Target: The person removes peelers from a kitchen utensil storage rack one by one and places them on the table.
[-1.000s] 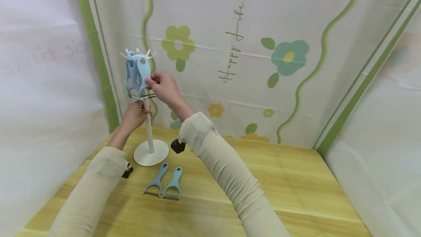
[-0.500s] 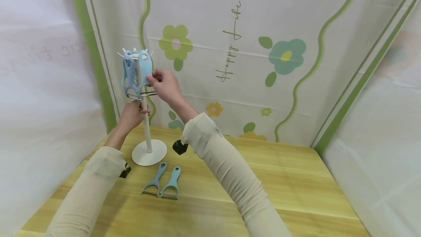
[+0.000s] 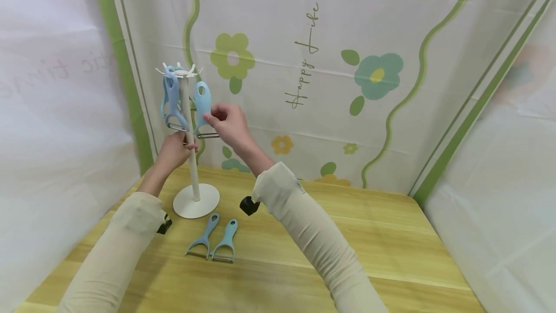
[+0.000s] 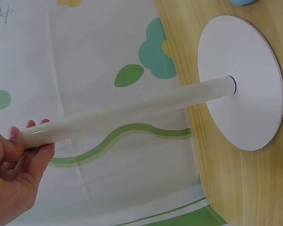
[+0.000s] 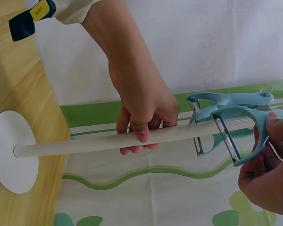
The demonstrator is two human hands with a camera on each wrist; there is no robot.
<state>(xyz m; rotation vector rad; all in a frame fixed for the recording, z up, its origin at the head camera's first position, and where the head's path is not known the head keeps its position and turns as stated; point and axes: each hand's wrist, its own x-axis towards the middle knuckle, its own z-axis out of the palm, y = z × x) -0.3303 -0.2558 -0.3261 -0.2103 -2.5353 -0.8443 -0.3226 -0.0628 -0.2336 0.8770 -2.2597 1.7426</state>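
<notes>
My left hand [image 3: 174, 149] grips the white pole [image 4: 132, 109] of an upright stand, just below the hanging peelers. With the thumb and fingers of my right hand [image 3: 232, 127] I pinch a light blue peeler [image 3: 202, 98], held right of the pole with its handle hole up and its blade down. The handle's top sits lower than the ring of white hooks [image 3: 180, 73], apart from them. Several blue peelers [image 3: 173, 93] hang on the hooks at the left side. In the right wrist view the held peeler's head [image 5: 224, 136] overlaps the pole.
On the wooden table [image 3: 347, 245] stands the round white base [image 3: 196, 201] of the stand. In front of it lie a grey-blue peeler [image 3: 205, 239] and a light blue peeler [image 3: 227, 241] side by side. A printed cloth [image 3: 282, 71] hangs behind.
The light blue peeler has come off the hooks in my right hand and moved down and to the right. My left hand stays on the pole.
</notes>
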